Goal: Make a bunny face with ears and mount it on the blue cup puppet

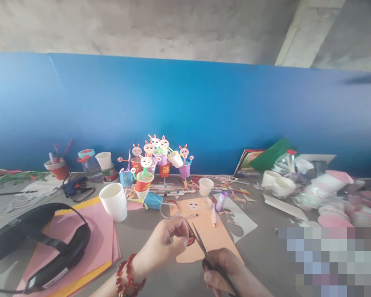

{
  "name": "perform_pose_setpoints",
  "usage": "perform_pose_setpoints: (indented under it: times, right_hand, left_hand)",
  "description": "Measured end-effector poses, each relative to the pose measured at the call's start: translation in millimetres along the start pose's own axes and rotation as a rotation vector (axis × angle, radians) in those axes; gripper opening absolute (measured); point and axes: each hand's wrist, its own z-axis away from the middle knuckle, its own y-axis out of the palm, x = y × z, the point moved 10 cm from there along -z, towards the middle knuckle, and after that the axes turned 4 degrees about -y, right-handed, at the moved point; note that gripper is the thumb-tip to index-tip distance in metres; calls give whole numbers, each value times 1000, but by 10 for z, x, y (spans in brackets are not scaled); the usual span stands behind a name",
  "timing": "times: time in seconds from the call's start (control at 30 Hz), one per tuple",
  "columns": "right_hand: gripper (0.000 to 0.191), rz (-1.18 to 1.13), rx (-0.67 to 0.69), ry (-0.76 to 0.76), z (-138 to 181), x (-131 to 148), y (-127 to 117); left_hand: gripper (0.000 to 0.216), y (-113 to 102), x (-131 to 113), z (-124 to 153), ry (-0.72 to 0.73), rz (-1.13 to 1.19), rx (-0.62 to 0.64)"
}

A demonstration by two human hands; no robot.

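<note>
My left hand (167, 241), wearing red beads at the wrist, pinches a small red paper piece with a dark edge (191, 241). In my right hand (224, 270) is a pair of dark scissors (201, 244), blades pointing up and left, close beside that piece. Whether the blades touch the paper I cannot tell. Beneath both hands lies a light orange paper sheet (221, 241). A round white face cutout (193, 205) rests on its far part, near a roll of clear tape (207, 203). A white marker (214, 216) and a purple glue stick (221, 201) are to the right.
Several rabbit-faced paper cup figures (146, 163) stand near the blue panel (204, 107). White stacked cups (113, 202), a black headset (58, 243) on pink paper (95, 231) and a blue glue gun (76, 186) are left. Plastic-wrapped supplies (324, 189) crowd the right.
</note>
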Motion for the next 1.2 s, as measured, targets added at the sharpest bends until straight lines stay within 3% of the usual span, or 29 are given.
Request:
perform_pose_setpoints:
  times: [0.33, 1.2]
  right_hand:
    - [61, 18, -80, 86, -6, -135, -85]
    - [45, 94, -89, 104, -38, -208, -123]
  left_hand:
    - [5, 19, 50, -15, -40, 44, 26]
    - [3, 8, 55, -13, -42, -16, 31]
